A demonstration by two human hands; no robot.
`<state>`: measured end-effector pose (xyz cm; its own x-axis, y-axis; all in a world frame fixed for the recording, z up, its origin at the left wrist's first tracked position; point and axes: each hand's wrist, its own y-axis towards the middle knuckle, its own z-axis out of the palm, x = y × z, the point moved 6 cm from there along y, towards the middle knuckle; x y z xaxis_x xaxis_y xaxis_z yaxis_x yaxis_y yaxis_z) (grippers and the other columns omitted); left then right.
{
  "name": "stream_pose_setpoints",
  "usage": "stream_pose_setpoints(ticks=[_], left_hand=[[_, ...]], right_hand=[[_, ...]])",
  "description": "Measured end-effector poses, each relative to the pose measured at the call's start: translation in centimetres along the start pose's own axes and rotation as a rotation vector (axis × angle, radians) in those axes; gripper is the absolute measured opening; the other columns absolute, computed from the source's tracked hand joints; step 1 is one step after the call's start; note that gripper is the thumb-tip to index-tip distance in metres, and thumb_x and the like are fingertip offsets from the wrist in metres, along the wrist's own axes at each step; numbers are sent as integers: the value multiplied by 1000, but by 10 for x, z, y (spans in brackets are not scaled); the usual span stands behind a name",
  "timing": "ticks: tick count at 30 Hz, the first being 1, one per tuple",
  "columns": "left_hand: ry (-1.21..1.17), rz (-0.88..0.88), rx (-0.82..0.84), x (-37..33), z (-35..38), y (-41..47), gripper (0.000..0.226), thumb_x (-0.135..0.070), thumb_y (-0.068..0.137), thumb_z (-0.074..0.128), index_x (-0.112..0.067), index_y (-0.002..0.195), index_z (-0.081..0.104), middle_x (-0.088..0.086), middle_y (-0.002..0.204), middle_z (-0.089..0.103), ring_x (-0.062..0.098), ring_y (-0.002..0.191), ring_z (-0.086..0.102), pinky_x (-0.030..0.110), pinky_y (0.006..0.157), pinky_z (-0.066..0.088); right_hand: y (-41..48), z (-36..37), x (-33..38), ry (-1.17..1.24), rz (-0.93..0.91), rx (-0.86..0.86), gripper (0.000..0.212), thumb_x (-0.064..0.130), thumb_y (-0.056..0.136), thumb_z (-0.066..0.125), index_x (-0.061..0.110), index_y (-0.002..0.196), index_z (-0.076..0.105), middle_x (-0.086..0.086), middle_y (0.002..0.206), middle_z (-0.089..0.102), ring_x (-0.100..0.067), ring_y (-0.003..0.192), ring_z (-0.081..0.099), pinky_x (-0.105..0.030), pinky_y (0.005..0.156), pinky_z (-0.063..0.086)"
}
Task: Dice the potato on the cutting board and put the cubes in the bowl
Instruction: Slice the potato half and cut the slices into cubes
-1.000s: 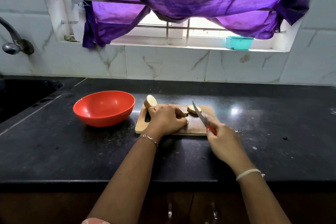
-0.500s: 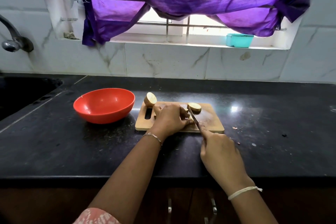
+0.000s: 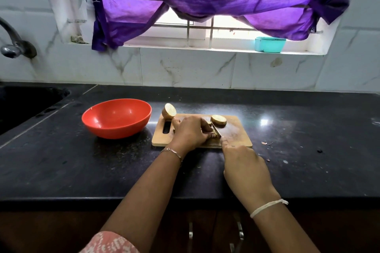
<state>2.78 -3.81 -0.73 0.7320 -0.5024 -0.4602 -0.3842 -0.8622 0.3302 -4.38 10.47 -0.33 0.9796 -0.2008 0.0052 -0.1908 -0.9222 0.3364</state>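
Mid-frame: potato piece gripped under left hand point(image 3: 191, 132), knife point(image 3: 216, 129) clenched in right hand point(image 3: 244, 168). Likely firm, wet-slippery; best pinned flat-side down.

Your right hand point(image 3: 245, 170) draws back toward you, lowering the thin steel-bladed knife point(image 3: 216, 131) from mid-air to beside your left hand point(image 3: 191, 131).

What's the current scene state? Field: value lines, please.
right hand: grips knife, blade down on cutting board
left hand: fingers curled on the board beside the blade; what they hold is hidden
potato half: at board's far left corner
potato slice: by the knife tip, cut face up
bowl: left of board, no cubes inside
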Motion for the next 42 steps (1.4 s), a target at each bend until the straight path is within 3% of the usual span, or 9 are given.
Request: stream_pose_setpoints(ticks=[5, 16, 18, 21, 25, 29, 34, 38, 42], left_hand=[[-50, -15, 41, 4, 2, 3, 15, -43, 81, 73, -32, 91, 74, -13, 104, 69, 12, 111, 55, 50, 107, 24], [-36, 1, -9, 4, 3, 1, 24, -52, 78, 72, -33, 93, 75, -16, 100, 71, 9, 103, 58, 46, 104, 26], [-32, -2, -37, 4, 4, 1, 25, -53, 79, 71, -34, 95, 75, -16, 100, 71, 9, 103, 58, 46, 104, 27], [-47, -14, -52, 5, 4, 2, 25, -51, 80, 71, -33, 97, 75, -14, 100, 71, 10, 102, 59, 43, 101, 30], [-54, 25, -70, 3, 1, 2, 24, -49, 79, 73, -35, 98, 72, -15, 101, 66, 10, 101, 58, 40, 91, 31], [7, 66, -12, 0, 1, -1, 29, -49, 83, 67, -48, 112, 63, -9, 124, 53, 16, 118, 45, 41, 89, 24], [35, 71, -43, 0, -1, 2, 20, -53, 84, 64, -41, 99, 69, -9, 127, 53, 17, 125, 40, 45, 96, 21], [35, 44, -76, 4, -2, 5, 16, -41, 85, 62, -37, 98, 70, -9, 127, 54, 15, 126, 41, 51, 107, 13], [42, 15, -66, 15, -2, 8, 32, -50, 85, 61, -41, 115, 63, -10, 139, 48, 14, 134, 35, 55, 112, 12]], right_hand=[[4, -3, 2, -11, -39, 16, 56, 3, 96, 38, 20, 149, 30, -6, 118, 60, -25, 102, 63, -35, 78, 52], [11, 0, 1, 2, -21, 57, 52, 7, 97, 39, 23, 147, 35, -6, 117, 60, -27, 106, 61, -37, 80, 51], [11, -4, -1, 8, -15, 81, 47, 9, 96, 41, 24, 140, 42, -6, 116, 59, -27, 106, 60, -36, 81, 50], [8, -10, -6, 11, -8, 99, 40, 11, 94, 43, 26, 130, 50, -5, 116, 57, -26, 107, 59, -36, 82, 48], [-3, -16, -16, 56, 11, 118, 40, 18, 96, 40, 32, 133, 49, -6, 118, 56, -27, 109, 56, -37, 84, 47], [-12, -25, -31, 128, 56, 67, 43, 20, 97, 43, 40, 136, 47, -5, 115, 59, -27, 107, 58, -37, 84, 49], [-11, -30, -49, 214, 124, -10, 50, 25, 100, 42, 47, 144, 33, -5, 106, 63, -22, 93, 60, -32, 73, 47], [-6, -19, -48, 273, 165, -97, 54, 27, 100, 45, 38, 149, 26, -5, 99, 65, -19, 90, 62, -31, 77, 50], [7, -2, -49, 311, 203, -213, 50, 23, 99, 48, 27, 148, 36, -2, 89, 68, -17, 80, 63, -32, 75, 54]])
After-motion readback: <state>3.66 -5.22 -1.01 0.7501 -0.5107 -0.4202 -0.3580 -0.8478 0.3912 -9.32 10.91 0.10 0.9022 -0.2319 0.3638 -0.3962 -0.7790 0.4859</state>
